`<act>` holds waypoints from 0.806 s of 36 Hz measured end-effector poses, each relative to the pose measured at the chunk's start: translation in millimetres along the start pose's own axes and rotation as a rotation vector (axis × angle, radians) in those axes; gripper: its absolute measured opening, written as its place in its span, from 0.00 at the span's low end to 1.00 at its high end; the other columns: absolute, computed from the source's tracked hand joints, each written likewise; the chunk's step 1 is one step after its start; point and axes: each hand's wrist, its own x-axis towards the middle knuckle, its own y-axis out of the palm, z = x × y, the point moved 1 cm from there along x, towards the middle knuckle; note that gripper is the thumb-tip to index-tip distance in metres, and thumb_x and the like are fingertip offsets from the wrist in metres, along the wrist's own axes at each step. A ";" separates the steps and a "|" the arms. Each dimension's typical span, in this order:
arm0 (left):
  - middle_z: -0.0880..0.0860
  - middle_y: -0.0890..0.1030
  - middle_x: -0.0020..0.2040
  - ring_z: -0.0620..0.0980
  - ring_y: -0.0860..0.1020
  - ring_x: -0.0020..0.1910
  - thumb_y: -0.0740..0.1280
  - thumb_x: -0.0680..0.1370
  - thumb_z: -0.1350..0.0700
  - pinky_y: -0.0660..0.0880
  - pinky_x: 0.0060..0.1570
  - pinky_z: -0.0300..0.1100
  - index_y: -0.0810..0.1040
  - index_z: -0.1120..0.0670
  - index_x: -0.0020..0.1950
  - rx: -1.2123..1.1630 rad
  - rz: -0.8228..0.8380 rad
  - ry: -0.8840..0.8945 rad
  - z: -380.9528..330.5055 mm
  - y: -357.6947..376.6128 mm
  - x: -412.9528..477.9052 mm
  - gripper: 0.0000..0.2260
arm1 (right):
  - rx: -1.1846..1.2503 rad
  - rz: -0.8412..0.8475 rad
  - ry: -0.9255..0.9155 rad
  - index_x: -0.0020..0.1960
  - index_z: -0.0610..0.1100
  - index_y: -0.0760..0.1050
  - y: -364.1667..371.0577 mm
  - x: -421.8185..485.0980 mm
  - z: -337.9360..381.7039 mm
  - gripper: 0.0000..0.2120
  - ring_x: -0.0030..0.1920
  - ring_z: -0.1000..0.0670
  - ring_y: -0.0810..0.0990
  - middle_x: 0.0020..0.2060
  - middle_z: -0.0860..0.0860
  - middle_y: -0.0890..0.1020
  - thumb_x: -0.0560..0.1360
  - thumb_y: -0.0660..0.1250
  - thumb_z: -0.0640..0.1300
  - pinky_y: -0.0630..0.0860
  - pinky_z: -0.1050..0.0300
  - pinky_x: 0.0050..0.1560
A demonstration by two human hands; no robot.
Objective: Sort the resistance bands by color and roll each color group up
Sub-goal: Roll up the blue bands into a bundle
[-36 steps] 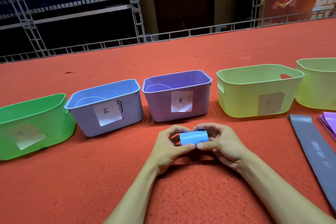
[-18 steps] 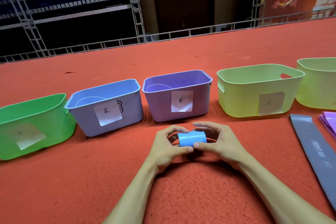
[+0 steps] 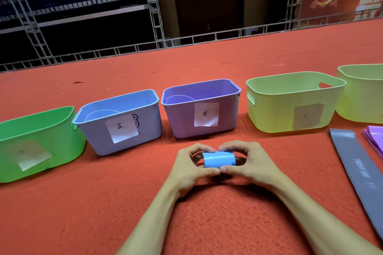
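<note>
Head cam: the only view here, looking down at two bare forearms over red carpet [image 3: 228, 223].
Blue roll [image 3: 218, 159]: blue band wound into a short, fat cylinder lying sideways. It sits between the two hands, right in front of the purple bin. Can't tell if it touches the carpet.
Left hand [image 3: 186, 170]: curled round the roll's left end, thumb pressed on the near side, fingers [image 3: 202, 148] arched over the top.
Right hand [image 3: 255, 165]: pretty much a mirror of that on the right end. Its thumb tip touches the left thumb tip, and its fingers nearly meet the left ones on top.
Grip: both hands pinch the roll, neither is spread flat.
Blue bin [image 3: 151, 122]: left of the hands, white label with a handwritten character.
Purple bin [image 3: 182, 120]: straight ahead, also labelled.
Green bin [image 3: 62, 141]: far left, partly cut off by the frame edge.
Yellow-green bins: one labelled [image 3: 273, 114], and another [image 3: 360, 101] at the right edge.
Grey band [image 3: 360, 170]: flat on the carpet on the right, running from near the labelled yellow-green bin toward the bottom corner, well apart from the hands.
Purple bands [image 3: 375, 138]: small flat stack at the right edge, just beside the grey band's far end.
</note>
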 end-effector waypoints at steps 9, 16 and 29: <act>0.50 0.83 0.45 0.49 0.82 0.47 0.78 0.59 0.70 0.77 0.48 0.39 0.81 0.58 0.47 0.013 0.006 -0.013 0.2 -0.5 -0.1 0.20 | -0.082 0.023 -0.035 0.48 0.52 0.80 -2.5 -0.5 0.8 0.21 0.48 0.63 0.81 0.45 0.58 0.84 0.61 0.81 0.37 0.70 0.74 0.51; 0.51 0.84 0.45 0.51 0.82 0.47 0.78 0.58 0.68 0.77 0.49 0.41 0.82 0.53 0.46 0.023 0.013 -0.028 -0.7 1.0 -0.1 0.20 | -0.121 0.047 -0.017 0.49 0.50 0.81 -4.7 0.4 -2.1 0.20 0.49 0.62 0.81 0.46 0.57 0.84 0.60 0.81 0.40 0.72 0.70 0.54; 0.49 0.82 0.46 0.47 0.80 0.44 0.78 0.59 0.67 0.76 0.46 0.40 0.81 0.54 0.47 0.120 0.072 -0.021 2.9 2.1 -0.1 0.19 | -0.121 0.061 0.077 0.41 0.52 0.82 -3.1 -1.0 3.2 0.17 0.39 0.60 0.81 0.37 0.55 0.85 0.58 0.80 0.36 0.75 0.69 0.44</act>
